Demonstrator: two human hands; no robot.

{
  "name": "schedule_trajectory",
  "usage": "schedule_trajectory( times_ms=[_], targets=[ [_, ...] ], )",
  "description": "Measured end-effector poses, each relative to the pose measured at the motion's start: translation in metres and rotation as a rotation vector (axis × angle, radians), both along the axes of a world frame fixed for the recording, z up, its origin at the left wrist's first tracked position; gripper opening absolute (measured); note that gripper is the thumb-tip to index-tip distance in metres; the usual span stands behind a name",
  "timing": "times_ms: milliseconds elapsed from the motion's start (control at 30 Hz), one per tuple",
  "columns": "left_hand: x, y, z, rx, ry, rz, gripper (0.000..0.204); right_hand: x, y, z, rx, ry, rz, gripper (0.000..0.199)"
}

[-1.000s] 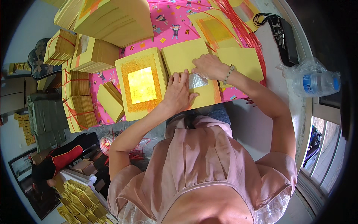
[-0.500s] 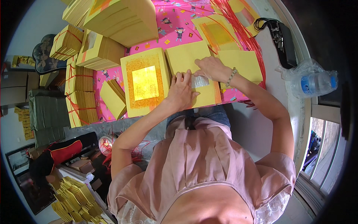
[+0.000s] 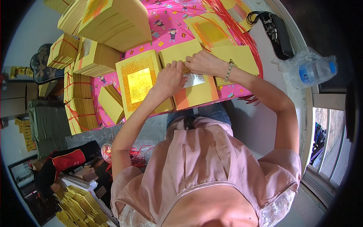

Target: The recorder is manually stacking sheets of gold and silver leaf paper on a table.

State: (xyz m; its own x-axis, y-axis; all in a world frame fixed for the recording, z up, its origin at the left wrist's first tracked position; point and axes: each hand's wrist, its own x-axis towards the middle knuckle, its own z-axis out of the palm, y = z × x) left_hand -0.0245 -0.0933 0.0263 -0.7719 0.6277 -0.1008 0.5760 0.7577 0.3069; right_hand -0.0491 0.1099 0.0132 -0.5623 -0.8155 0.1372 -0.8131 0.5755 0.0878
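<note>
A yellow paper sheet with a silver foil patch point(image 3: 194, 80) and an orange band near its front edge lies on the middle pile, in front of me. My left hand point(image 3: 170, 78) rests at the sheet's left side, its fingers bent together over the paper. My right hand point(image 3: 206, 63), with a beaded bracelet at its wrist, has its fingers closed at the paper just right of the left fingertips. Both hands hide the part of the sheet they grip. To the left lies a paper stack with a gold foil square point(image 3: 140, 85); to the right, a plain yellow stack point(image 3: 238, 56).
Tall yellow paper stacks point(image 3: 117, 28) and bundles tied with red string point(image 3: 81, 111) line the left side of the pink patterned cloth point(image 3: 162, 24). Red strings point(image 3: 242, 28) hang at the right. Beyond them are a black pouch with keys point(image 3: 278, 38) and a plastic bottle point(image 3: 312, 73).
My right hand has moved left, closer to my left hand, and its fingers have closed in. The left fingers, flatter before, are now bent. The whole view has shifted slightly.
</note>
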Motion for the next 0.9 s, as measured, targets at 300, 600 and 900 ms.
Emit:
schedule_trajectory(
  times_ms=[300,600,900],
  targets=[
    [-0.026,0.001,-0.020,-0.033,0.594,-0.038,0.029,-0.007,0.004,0.013,-0.018,0.140,0.054,0.018],
    [-0.024,0.013,0.039,0.349,0.795,-0.031,0.023,0.027,0.044,0.064,-0.746,-0.029,-0.675,0.043],
    [0.008,0.079,0.042,0.513,0.763,-0.333,0.030,0.076,0.133,0.043,-1.530,-0.761,-0.715,0.041]
  ],
)
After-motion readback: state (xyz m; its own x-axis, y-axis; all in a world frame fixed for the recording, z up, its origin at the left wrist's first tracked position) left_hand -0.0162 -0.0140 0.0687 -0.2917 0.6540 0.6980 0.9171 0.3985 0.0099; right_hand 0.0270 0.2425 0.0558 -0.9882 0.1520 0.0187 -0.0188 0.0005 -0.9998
